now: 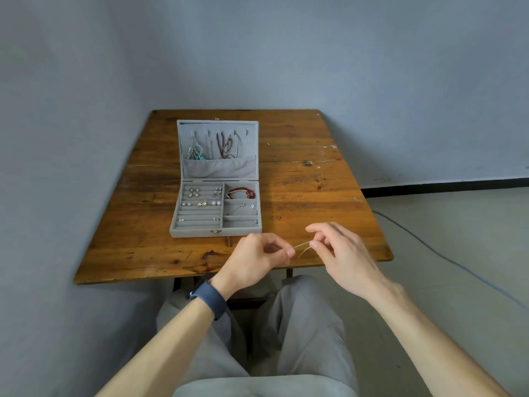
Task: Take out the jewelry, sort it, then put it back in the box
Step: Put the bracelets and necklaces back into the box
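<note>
I see a worn wooden tabletop (300, 181) pushed into a corner of plain blue-grey walls (86, 81), with a pale floor (458, 253) to the right and a dark cable (446, 256) trailing across it. A grey felt-lined jewelry box (216, 179) stands open on the tabletop left of centre, lid upright. Necklaces (223, 144) hang from hooks inside the lid above a pouch. The tray holds earrings (200, 197) in the ring rolls on its left side, a red bead bracelet (242, 193) in the upper right compartment and a thin silver bangle (243, 209) in the one below. A fine chain (300, 145) lies loose on the tabletop, well apart to the right of the box. Near the front edge, my left hand (257, 256) and right hand (340, 253) pinch a thin silver necklace (302, 247) between thumb and fingers (315, 244), stretched between them just above the wood. The left wrist carries a dark blue band (210, 299).
</note>
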The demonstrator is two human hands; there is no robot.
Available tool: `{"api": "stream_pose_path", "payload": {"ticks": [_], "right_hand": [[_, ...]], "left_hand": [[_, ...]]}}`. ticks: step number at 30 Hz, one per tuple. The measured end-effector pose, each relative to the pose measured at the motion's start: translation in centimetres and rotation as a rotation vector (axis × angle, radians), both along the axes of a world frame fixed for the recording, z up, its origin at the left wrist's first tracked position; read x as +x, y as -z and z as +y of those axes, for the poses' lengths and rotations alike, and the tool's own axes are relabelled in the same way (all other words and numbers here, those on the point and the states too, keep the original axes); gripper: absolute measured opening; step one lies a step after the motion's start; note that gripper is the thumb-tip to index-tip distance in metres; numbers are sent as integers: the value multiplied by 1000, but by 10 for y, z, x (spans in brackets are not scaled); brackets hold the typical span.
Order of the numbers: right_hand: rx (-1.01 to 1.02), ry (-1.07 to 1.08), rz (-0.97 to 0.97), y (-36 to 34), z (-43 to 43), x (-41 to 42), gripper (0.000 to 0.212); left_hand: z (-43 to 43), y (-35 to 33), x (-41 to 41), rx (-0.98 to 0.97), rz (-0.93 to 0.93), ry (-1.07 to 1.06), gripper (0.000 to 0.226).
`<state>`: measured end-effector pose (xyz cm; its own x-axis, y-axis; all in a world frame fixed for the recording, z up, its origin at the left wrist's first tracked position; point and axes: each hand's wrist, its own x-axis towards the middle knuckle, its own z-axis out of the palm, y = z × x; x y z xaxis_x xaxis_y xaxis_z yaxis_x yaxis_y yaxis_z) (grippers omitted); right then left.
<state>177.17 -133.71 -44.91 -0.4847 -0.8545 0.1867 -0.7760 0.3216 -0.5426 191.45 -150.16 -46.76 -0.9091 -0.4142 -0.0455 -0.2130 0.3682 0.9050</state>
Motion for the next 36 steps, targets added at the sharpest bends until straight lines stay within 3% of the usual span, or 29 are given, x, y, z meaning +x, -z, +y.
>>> {"api": "stream_pose_path", "payload": {"ticks": [4, 7, 13, 26, 32, 36], "right_hand": [[108, 5, 77, 11, -5, -15, 13], [83, 98, -80, 9, -15, -33, 10], [-175, 277, -375, 1, -41, -82, 8], [-72, 415, -130, 6, -112, -250, 11], [-17, 456, -183, 6, -150, -298, 13], [-26, 478, -210, 8, -175, -312, 14]], "left_hand": [[-22, -13, -18, -139, -60, 26, 9], [-42, -26, -43, -235, -55, 7, 6], [-62, -37, -112, -345, -46, -53, 5], [-99, 7, -276, -281, -141, -167, 16], [-118, 53, -295, -699, -263, -149, 44], [-118, 67, -291, -758, -215, -156, 51]]}}
